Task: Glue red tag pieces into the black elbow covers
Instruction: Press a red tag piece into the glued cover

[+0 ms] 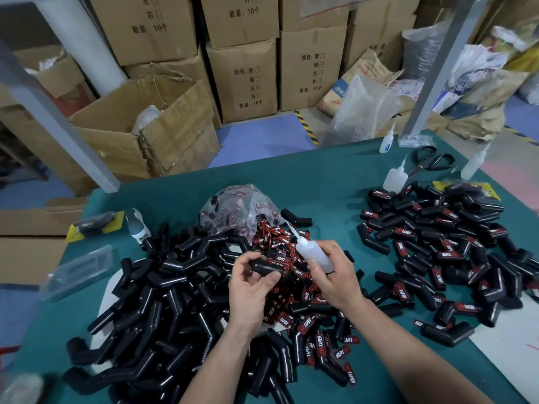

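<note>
- The left hand (250,287) grasps one black elbow cover (267,267) between thumb and fingers, above the loose red tags (306,323).
- The right hand (335,277) is wrapped round a white glue bottle (313,253), its nozzle pointing up-left.
- Untagged covers (163,301) are heaped at left, and tagged covers (437,243) at right.
- Farther back are a clear bag of tags (233,208) and scissors (431,161).

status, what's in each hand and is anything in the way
Left hand grips a black cover. Right hand grips the glue bottle, nozzle clear of the cover. Nothing between them; red tags heaped underneath.
</note>
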`<state>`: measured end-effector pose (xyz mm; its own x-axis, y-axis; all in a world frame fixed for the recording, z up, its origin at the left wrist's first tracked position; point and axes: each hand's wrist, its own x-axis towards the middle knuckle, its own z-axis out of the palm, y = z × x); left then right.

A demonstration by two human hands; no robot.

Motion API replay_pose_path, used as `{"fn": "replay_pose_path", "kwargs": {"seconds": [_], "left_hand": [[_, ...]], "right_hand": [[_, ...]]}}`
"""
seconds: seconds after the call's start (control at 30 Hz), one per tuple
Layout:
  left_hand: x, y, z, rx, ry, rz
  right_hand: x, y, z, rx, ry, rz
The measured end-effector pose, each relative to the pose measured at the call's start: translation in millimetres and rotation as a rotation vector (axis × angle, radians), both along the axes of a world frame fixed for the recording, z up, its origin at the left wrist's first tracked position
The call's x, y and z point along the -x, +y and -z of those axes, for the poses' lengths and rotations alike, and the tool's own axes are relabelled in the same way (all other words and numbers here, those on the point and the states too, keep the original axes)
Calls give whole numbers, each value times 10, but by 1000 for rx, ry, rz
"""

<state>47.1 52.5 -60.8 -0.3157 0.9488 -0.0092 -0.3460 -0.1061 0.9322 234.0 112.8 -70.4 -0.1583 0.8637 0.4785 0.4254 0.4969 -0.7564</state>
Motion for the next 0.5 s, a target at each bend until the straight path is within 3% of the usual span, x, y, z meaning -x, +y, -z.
{"fn": "replay_pose_path", "kwargs": {"seconds": [0.13,0.27,0.5], "left_hand": [[-7,42,24,45,-75,20],[-34,-2,12,55,66,17],[-49,-52,43,52,342,-61]], "right_hand": [[1,2,-5,9,34,6],[11,0,-30,56,92,1],[-1,79,-50,69,445,62]]}}
